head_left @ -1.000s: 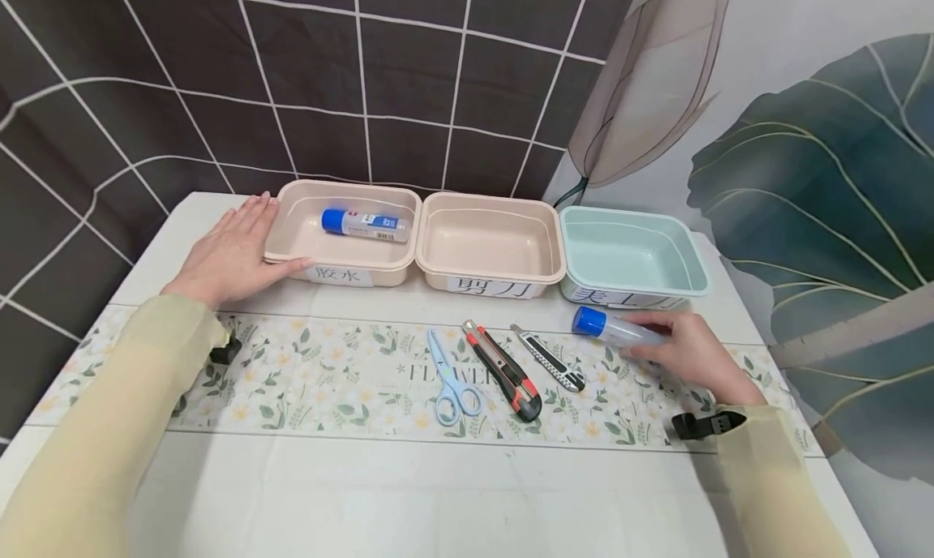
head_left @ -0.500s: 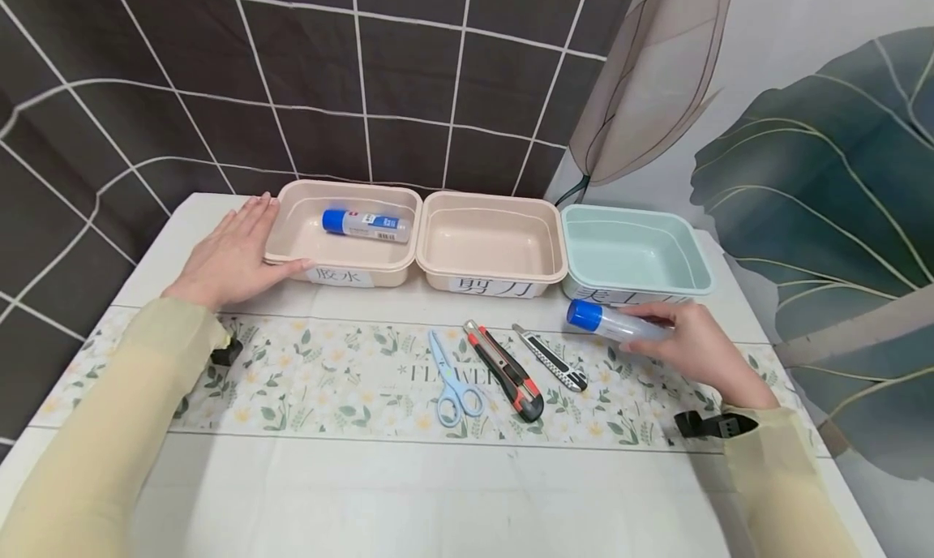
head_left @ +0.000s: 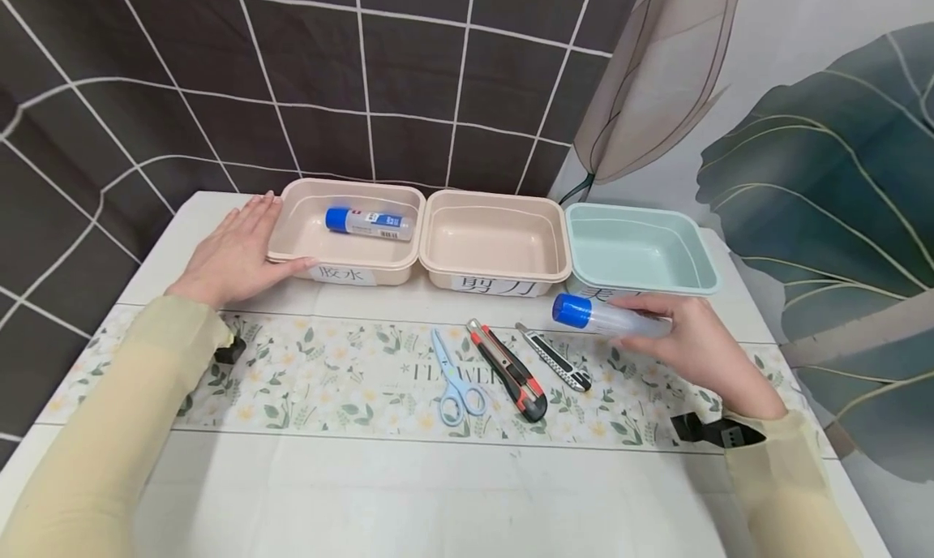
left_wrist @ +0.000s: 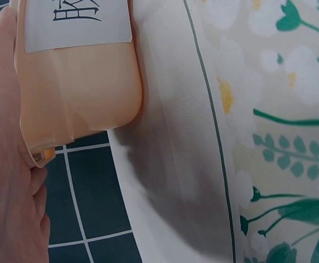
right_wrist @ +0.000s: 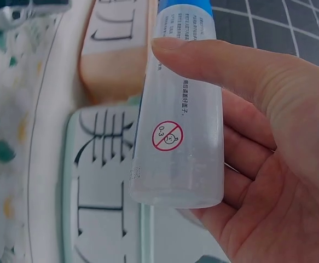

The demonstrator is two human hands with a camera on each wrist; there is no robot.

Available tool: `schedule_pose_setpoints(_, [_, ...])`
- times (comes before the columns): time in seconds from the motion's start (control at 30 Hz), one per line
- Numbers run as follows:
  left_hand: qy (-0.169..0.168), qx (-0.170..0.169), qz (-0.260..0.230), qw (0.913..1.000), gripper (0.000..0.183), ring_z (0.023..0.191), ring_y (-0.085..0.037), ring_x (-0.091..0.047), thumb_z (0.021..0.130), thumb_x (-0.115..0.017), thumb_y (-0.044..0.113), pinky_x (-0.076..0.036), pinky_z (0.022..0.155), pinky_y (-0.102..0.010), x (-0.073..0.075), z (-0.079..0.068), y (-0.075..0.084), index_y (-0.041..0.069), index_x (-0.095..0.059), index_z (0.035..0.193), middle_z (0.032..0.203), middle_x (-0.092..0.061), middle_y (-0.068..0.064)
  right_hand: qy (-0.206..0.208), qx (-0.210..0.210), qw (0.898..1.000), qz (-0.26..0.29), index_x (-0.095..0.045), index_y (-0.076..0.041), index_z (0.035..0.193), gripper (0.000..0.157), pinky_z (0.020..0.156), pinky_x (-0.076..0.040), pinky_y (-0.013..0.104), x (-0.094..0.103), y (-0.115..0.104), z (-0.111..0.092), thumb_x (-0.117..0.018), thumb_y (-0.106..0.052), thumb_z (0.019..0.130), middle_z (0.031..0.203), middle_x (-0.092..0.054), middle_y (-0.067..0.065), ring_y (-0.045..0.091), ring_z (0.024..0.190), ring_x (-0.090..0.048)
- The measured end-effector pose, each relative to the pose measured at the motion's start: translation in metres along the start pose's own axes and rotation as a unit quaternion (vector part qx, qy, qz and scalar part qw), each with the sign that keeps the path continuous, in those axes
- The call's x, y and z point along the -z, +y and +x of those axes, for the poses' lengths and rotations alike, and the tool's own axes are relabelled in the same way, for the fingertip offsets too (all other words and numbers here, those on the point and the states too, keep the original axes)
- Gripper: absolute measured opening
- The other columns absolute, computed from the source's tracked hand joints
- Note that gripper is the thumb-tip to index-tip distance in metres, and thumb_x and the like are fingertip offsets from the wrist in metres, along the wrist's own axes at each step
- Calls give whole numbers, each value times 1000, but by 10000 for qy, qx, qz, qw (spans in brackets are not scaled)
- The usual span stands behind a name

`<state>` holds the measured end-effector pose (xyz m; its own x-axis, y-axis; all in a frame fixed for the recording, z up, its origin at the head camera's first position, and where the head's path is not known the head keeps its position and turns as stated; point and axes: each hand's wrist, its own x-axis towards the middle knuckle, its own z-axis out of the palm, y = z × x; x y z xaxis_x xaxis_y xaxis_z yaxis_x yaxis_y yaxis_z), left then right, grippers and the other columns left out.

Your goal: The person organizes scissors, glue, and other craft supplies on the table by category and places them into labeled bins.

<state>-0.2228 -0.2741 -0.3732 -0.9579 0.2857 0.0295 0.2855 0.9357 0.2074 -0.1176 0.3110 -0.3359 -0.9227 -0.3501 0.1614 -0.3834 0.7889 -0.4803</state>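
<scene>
In the head view my right hand (head_left: pixel 696 343) grips a clear glue bottle (head_left: pixel 620 321) with a blue cap, tilted slightly in front of the mint box (head_left: pixel 642 282). Up close in the right wrist view, the thumb and fingers wrap the bottle (right_wrist: pixel 178 159). My left hand (head_left: pixel 233 254) lies flat against the left side and rim of the left beige box (head_left: pixel 306 250), thumb along its front. Inside that box lies a second blue-capped glue bottle (head_left: pixel 370 224). The left wrist view shows the hand (left_wrist: pixel 6 164) beside the box's labelled wall (left_wrist: pixel 88 82).
A middle beige box (head_left: pixel 496 278) stands between the other two. On the floral strip lie blue scissors (head_left: pixel 454 379), a red-and-black utility knife (head_left: pixel 508 371) and a slimmer patterned utility knife (head_left: pixel 554 359). A dark gridded wall covering (head_left: pixel 409 79) rises behind the table.
My right hand has lifted the glue bottle and moved it slightly left and back toward the mint box. The left hand stays in place on the left box.
</scene>
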Motion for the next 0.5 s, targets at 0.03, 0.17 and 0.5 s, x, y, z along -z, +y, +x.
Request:
schedule_pose_setpoints(0.03, [-2, 2, -5, 10000, 113, 153, -42, -8, 92, -52, 73, -2, 124, -51, 0, 0, 0, -6, -9, 160, 166, -9, -28, 40, 98, 9999, 17, -76, -11, 120, 48, 76, -52, 19, 0, -2, 0, -92, -8, 75, 113, -73, 10, 24, 96, -68])
schedule_pose_setpoints(0.17, [3, 2, -2, 10000, 113, 153, -41, -7, 92, -52, 73, -2, 124, -51, 0, -1, 1, -6, -8, 160, 166, -8, -27, 244, 486, 9985, 22, -77, -12, 119, 51, 80, -46, 7, -2, -10, 1, -92, -3, 72, 113, -74, 7, 22, 97, -69])
schedule_pose_setpoints(0.5, [65, -31, -7, 10000, 113, 153, -40, -9, 92, -53, 72, -3, 124, -50, 2, -4, 2, -7, -9, 160, 165, -10, -28, 401, 713, 9965, 151, -76, -14, 121, 53, 86, -47, 12, -11, -35, 3, -94, -6, 71, 115, -74, 4, 25, 105, -69])
